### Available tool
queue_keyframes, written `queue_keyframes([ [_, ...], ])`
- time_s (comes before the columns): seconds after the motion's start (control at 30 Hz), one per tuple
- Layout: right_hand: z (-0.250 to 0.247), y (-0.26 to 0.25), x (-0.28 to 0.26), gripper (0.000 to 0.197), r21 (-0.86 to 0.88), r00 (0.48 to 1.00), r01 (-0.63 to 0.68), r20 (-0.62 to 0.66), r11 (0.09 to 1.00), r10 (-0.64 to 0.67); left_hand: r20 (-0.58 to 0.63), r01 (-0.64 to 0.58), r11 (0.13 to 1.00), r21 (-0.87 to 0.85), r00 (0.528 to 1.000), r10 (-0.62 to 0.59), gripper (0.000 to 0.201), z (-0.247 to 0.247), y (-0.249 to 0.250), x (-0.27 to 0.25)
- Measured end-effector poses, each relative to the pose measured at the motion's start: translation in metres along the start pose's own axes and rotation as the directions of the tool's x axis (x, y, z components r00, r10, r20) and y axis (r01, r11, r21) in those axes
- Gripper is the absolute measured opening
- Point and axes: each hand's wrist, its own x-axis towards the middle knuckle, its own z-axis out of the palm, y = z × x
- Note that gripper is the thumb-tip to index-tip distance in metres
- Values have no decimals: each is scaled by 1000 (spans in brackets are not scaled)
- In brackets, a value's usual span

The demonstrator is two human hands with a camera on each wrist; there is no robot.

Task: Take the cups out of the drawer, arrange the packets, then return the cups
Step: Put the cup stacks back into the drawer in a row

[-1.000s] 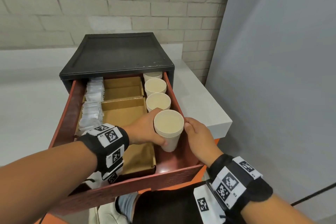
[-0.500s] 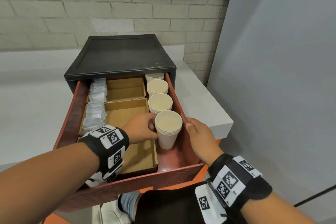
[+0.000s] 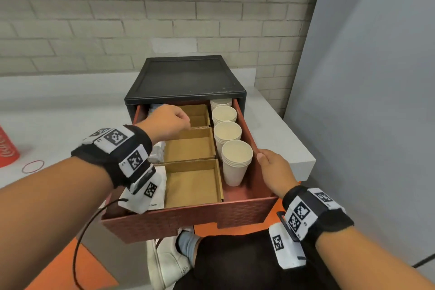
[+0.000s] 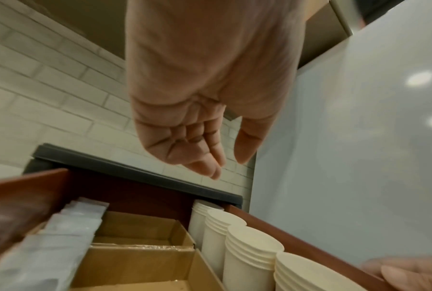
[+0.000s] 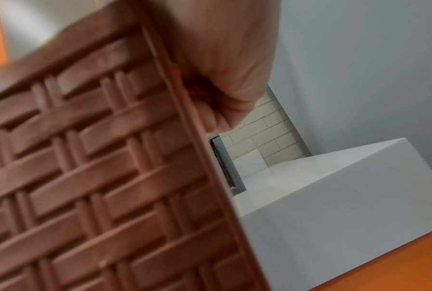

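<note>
Head view: the red drawer point(image 3: 244, 125) is seen pulled out of the black cabinet point(image 3: 186, 77), and four stacks of paper cups point(image 3: 236, 162) are standing in a row along the drawer's right wall. White packets point(image 3: 143, 198) are lying along the drawer's left wall, and cardboard trays point(image 3: 190, 148) are set between the two rows. The left hand point(image 3: 168, 121) is held above the back left part of the drawer — in the left wrist view its fingers point(image 4: 204, 157) are loosely curled and nothing is held by them. The right hand point(image 3: 274, 172) is laid on the drawer's right rim, with the thumb pressed on the inner edge; how its fingers lie on the outer side cannot be told.

The cups are judged to be light and thin-walled, easily crushed. A stack is best taken around the middle with a soft grip — not pinched at the rim, because the top cup may slip out of the nest.
</note>
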Motion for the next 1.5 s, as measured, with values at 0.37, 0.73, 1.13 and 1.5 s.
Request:
queue_keyframes([
  [0.37, -3, -12, -30, 32, -159, 999, -31, 21, 987, 35, -44, 177, 979, 102, 984, -174, 7, -24, -54, -68],
  [0.73, -2, -14, -57, 110, -95, 982, 12, 187, 995, 6, 162, 236, 968, 86, 955, -247, 145, -12, -104, -106],
  [1.13, -9, -19, -43, 122, -220, 972, -3, 231, 975, 55, 130, 237, 902, 361, 945, -300, 112, -7, -101, -95],
  [1.5, -6, -29, -8, 121, -228, 968, -17, 239, 973, 73, 160, 239, 897, 371, 936, -315, 121, -18, -97, -62],
])
